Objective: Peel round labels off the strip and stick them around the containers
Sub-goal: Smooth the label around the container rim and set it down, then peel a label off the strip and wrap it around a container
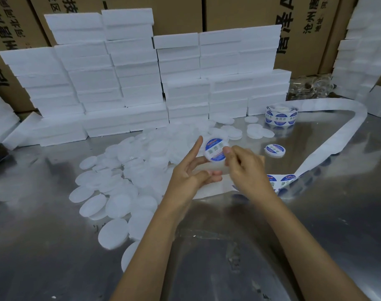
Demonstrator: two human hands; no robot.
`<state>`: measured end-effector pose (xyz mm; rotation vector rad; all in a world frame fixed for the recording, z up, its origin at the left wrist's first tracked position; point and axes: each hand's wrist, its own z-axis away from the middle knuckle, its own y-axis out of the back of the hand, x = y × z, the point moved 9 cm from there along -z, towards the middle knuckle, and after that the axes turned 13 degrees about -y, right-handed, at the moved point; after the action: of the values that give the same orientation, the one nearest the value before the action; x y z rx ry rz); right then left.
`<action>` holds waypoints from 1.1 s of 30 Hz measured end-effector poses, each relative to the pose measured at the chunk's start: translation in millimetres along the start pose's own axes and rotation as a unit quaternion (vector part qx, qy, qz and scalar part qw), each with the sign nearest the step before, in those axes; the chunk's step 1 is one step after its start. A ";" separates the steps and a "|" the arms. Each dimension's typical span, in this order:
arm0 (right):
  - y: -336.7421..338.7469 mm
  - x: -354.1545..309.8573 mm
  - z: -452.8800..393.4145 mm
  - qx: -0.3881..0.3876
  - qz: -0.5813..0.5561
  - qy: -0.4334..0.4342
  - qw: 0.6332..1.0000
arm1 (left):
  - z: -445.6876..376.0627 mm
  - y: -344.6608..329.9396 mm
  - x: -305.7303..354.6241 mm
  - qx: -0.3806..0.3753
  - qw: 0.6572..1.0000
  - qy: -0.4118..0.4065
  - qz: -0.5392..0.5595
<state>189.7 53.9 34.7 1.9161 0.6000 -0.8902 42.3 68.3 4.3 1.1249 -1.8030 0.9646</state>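
1. Plain white round containers (111, 187) lie in a loose heap on the left of the shiny desk (228, 246), in front of stacked white foam boxes (124, 68).
2. The left hand (190, 171) supports a labelled container (215, 150) from below, index finger pointing up.
3. The right hand (243, 168) pinches that container's right edge, thumb on the label.
4. Another labelled container (274, 150) lies on the desk to the right.
5. The label strip (328, 146) curves from under the right hand to a roll (281, 115) farther back.

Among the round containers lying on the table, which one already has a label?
The single container right of the hands, lying apart on the metal table. Its top shows a blue-and-white label; the piled containers are plain white.
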 end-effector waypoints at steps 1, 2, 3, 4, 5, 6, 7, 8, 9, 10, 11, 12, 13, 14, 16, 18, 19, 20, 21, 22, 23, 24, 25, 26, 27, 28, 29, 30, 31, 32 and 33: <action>8.6 7.9 -7.6 -0.003 -0.047 -0.035 0.998 | 0.2 -0.3 -2.4 0.003 1.000 0.007 -0.002; 19.2 18.3 -16.8 0.006 -0.079 -0.071 0.994 | -0.1 0.4 -4.7 0.014 1.000 0.013 -0.011; 31.7 27.7 -26.0 0.029 -0.072 -0.094 0.993 | 0.0 2.8 -6.6 0.028 0.999 0.019 -0.022; 46.5 37.3 -36.1 0.066 -0.017 -0.106 0.992 | 0.1 5.5 -8.2 0.041 0.998 0.023 -0.032; 61.9 48.5 -45.5 0.107 0.063 -0.115 0.986 | 0.1 7.6 -9.2 0.049 0.998 0.025 -0.041; 75.6 60.2 -53.1 0.139 0.144 -0.125 0.972 | -0.2 9.0 -9.8 0.055 0.997 0.025 -0.048; 85.6 73.3 -59.6 0.155 0.211 -0.141 0.955 | -0.3 10.5 -9.4 0.058 0.996 0.023 -0.056; 91.5 88.4 -65.1 0.152 0.260 -0.163 0.940 | -0.8 11.5 -8.8 0.062 0.996 0.020 -0.064; 93.9 103.2 -68.8 0.136 0.293 -0.189 0.927 | -1.3 12.2 -8.1 0.066 0.995 0.018 -0.072; 94.6 115.5 -70.9 0.120 0.319 -0.213 0.916 | -1.8 12.8 -7.8 0.071 0.994 0.017 -0.080; 94.9 124.2 -71.5 0.111 0.338 -0.231 0.906 | -1.5 13.8 -7.8 0.076 0.993 0.019 -0.089; 95.1 129.9 -71.9 0.108 0.351 -0.242 0.898 | -1.0 14.8 -8.0 0.081 0.992 0.022 -0.095; 94.8 133.0 -72.1 0.106 0.362 -0.249 0.892 | 0.0 16.1 -7.6 0.086 0.991 0.023 -0.097; 94.0 134.3 -71.8 0.103 0.373 -0.255 0.886 | 1.0 17.4 -6.9 0.090 0.991 0.022 -0.095; 95.1 136.7 -69.5 0.102 0.381 -0.272 0.878 | 2.7 20.7 -3.8 0.105 0.991 0.017 -0.081; 99.9 132.7 -65.7 0.127 0.359 -0.270 0.884 | 3.0 27.7 0.2 0.134 0.988 0.015 -0.069; 102.0 125.5 -63.7 0.146 0.338 -0.253 0.895 | 2.8 33.1 2.5 0.154 0.986 0.015 -0.064; 103.3 114.8 -61.5 0.169 0.307 -0.224 0.909 | 2.6 39.6 5.1 0.175 0.983 0.013 -0.058; 103.5 101.3 -57.9 0.193 0.273 -0.188 0.924 | 2.6 47.3 8.3 0.196 0.979 0.010 -0.054; 102.5 85.9 -53.2 0.216 0.239 -0.147 0.935 | 3.1 55.5 11.7 0.219 0.974 0.005 -0.052; 99.4 67.6 -46.8 0.232 0.211 -0.103 0.944 | 4.3 64.3 15.1 0.242 0.969 0.002 -0.051; 93.0 48.1 -39.3 0.237 0.184 -0.056 0.952 | 6.1 73.0 17.9 0.264 0.963 -0.001 -0.052; 81.9 28.5 -31.1 0.224 0.158 -0.014 0.962 | 8.0 81.4 20.4 0.285 0.957 -0.003 -0.053; 66.0 10.1 -22.6 0.190 0.132 0.020 0.973 | 9.7 89.1 22.4 0.304 0.951 -0.003 -0.052; 44.8 -6.3 -12.9 0.131 0.108 0.047 0.984 | 11.3 95.8 24.0 0.319 0.947 -0.002 -0.049; 18.4 -20.7 -1.9 0.046 0.086 0.071 0.993 | 12.5 101.8 25.3 0.332 0.942 -0.001 -0.044; -10.9 -32.4 12.1 -0.055 0.066 0.091 0.992 | 13.8 107.1 26.4 0.343 0.939 0.001 -0.038; -39.2 -41.0 29.2 -0.158 0.056 0.107 0.980 | 15.1 111.7 26.9 0.353 0.935 0.001 -0.031; -62.8 -47.7 47.1 -0.243 0.061 0.126 0.960 | 16.2 115.3 27.2 0.361 0.932 0.002 -0.024; -80.1 -51.4 61.7 -0.300 0.077 0.150 0.939 | 17.0 118.0 27.1 0.366 0.931 0.002 -0.019; -91.8 -52.0 71.1 -0.334 0.093 0.168 0.923 | 17.3 119.5 27.0 0.368 0.930 0.003 -0.016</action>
<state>68.5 31.4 3.4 1.4594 0.7866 -0.1788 -80.5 82.0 -1.4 1.5762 -1.4232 1.6953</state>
